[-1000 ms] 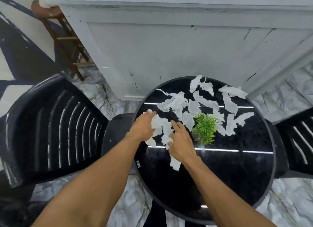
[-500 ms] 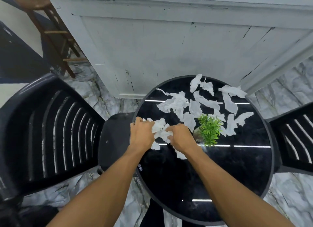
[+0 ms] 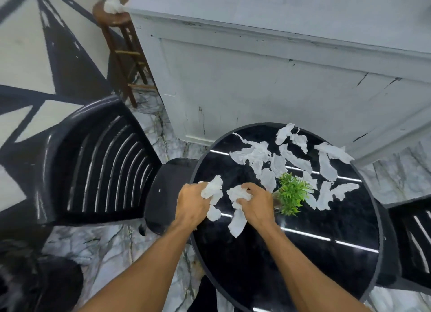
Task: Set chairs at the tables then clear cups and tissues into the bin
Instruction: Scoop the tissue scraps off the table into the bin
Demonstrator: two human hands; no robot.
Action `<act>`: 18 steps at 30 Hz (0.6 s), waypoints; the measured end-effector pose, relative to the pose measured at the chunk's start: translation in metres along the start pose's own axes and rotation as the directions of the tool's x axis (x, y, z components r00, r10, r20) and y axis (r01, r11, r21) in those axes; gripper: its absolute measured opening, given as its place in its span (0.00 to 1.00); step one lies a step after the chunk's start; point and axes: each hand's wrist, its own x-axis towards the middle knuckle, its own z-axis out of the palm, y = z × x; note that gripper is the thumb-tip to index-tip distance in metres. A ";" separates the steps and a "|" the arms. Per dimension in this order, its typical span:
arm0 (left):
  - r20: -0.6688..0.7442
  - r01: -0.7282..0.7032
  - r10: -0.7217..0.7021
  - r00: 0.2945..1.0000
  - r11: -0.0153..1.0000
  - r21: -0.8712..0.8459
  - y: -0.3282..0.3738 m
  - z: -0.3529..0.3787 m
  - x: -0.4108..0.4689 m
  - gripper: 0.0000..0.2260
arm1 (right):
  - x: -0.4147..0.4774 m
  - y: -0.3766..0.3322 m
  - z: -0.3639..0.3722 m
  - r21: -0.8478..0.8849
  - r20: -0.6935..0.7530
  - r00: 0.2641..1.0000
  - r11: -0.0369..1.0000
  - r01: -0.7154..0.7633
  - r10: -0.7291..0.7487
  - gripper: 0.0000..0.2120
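Hides the fingertips of both hands inside bunched paper, cuts off the right chair (image 3: 415,237) at the frame edge, and blurs what may be a pot under the small green plant (image 3: 291,193). Grips a crumpled white tissue (image 3: 213,189) in the left hand (image 3: 192,204) and clutches a second tissue (image 3: 238,195), torn end dangling, in the right hand (image 3: 256,204), both over the near-left part of the round black counter (image 3: 303,253). Shows torn tissue strips (image 3: 293,159) lying flat across the far half around the plant, and the slatted black chair (image 3: 100,162) at the counter's left rim.
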 end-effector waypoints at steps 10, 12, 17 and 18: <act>-0.278 0.237 -0.309 0.910 0.935 -0.264 -0.007 -0.044 -0.097 0.04 | -0.029 -0.047 0.005 0.113 0.165 0.937 0.949 0.293 -0.309 0.10; -0.315 0.272 -0.379 0.870 0.902 -0.334 -0.018 -0.058 -0.122 0.04 | -0.040 -0.063 0.018 0.127 0.231 0.904 0.932 0.339 -0.360 0.10; -0.452 0.339 -0.520 0.725 0.840 -0.424 -0.051 -0.096 -0.189 0.10 | -0.086 -0.119 0.073 0.197 0.402 0.786 0.883 0.426 -0.469 0.10; -0.475 0.351 -0.546 0.690 0.826 -0.441 -0.059 -0.105 -0.202 0.10 | -0.098 -0.131 0.087 0.197 0.436 0.754 0.870 0.452 -0.491 0.10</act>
